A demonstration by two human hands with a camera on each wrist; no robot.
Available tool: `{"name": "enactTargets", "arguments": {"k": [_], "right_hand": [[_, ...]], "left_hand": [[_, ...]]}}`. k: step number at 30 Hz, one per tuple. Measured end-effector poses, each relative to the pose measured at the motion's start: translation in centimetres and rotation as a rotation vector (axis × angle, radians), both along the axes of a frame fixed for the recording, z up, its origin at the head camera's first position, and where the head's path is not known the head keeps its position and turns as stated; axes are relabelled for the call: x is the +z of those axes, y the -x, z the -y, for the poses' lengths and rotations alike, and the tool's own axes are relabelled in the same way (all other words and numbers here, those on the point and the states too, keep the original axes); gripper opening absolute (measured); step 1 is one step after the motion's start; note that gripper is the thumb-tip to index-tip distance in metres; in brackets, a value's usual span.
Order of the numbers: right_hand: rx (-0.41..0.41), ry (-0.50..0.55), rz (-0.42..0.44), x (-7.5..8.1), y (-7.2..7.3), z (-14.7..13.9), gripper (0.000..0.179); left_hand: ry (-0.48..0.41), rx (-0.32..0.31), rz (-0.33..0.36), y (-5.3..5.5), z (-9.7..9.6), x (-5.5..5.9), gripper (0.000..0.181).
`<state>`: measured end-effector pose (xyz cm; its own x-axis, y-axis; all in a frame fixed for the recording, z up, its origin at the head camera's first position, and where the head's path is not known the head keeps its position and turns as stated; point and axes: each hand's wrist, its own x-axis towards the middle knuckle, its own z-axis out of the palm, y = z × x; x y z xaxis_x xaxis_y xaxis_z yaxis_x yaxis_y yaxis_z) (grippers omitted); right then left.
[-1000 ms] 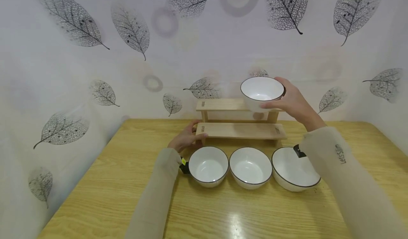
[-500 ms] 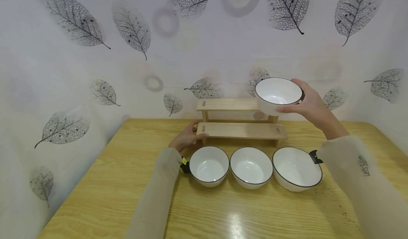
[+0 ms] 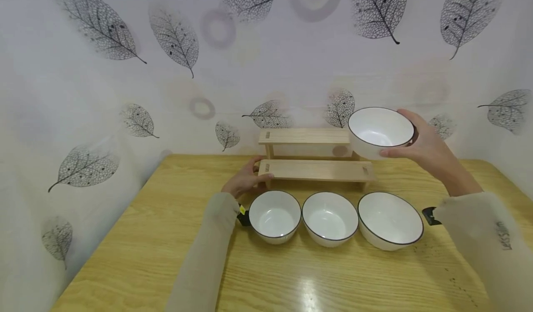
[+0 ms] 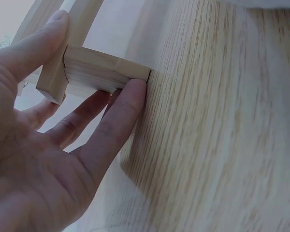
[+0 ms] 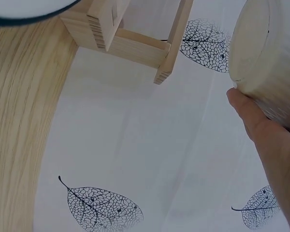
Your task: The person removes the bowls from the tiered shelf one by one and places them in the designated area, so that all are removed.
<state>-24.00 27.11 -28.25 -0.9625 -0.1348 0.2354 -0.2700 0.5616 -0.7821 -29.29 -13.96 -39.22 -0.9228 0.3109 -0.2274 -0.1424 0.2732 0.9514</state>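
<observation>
A white bowl with a thin dark rim [image 3: 380, 129] is held up in my right hand [image 3: 435, 152], thumb at the near side and fingers behind. In the head view it overlaps the right end of the upper tier of a two-tier wooden stand [image 3: 312, 169]. The right wrist view shows the bowl's underside [image 5: 251, 43], with the thumb near its base. My left hand [image 3: 246, 177] grips the left end of the lower tier. In the left wrist view the thumb lies against the board [image 4: 77, 29] and a fingertip touches its leg [image 4: 106, 67].
Three more white bowls stand in a row before the stand: left [image 3: 275, 217], middle [image 3: 330, 219] and a larger right one [image 3: 390, 219]. They sit on a wood-grain table [image 3: 166, 247]. A leaf-patterned cloth [image 3: 266, 62] hangs close behind the stand.
My right hand has carried the bowl to the right and slightly down, from over the upper tier to its right end. My left hand stays at the stand.
</observation>
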Motion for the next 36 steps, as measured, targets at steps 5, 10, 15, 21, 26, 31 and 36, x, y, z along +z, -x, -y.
{"name": "enactTargets", "arguments": {"k": [5, 10, 15, 21, 26, 31, 36], "right_hand": [[-0.021, -0.034, -0.007, -0.2, -0.6, -0.7, 0.105], [-0.023, -0.044, -0.012, -0.6, -1.3, -1.5, 0.106], [-0.032, -0.07, -0.03, -1.1, -1.8, -2.3, 0.107], [-0.026, -0.032, -0.051, -1.7, -2.5, -3.2, 0.105], [-0.039, -0.005, -0.048, -2.1, -3.0, -3.8, 0.108], [-0.028, 0.016, -0.044, -2.6, -3.3, -4.5, 0.11], [0.0, 0.036, -0.061, -3.0, -3.9, -5.3, 0.108]], "left_hand": [[-0.018, -0.001, 0.005, 0.0, 0.0, 0.0, 0.073], [-0.021, 0.005, 0.014, 0.0, 0.1, 0.0, 0.073], [-0.028, 0.015, 0.029, 0.0, 0.0, 0.0, 0.074], [-0.034, 0.015, 0.037, 0.1, 0.0, 0.1, 0.074], [-0.042, 0.016, 0.038, 0.0, -0.1, 0.3, 0.074], [-0.046, 0.016, 0.039, 0.0, -0.1, 0.3, 0.074], [-0.045, 0.014, 0.036, 0.1, -0.1, 0.1, 0.074]]}}
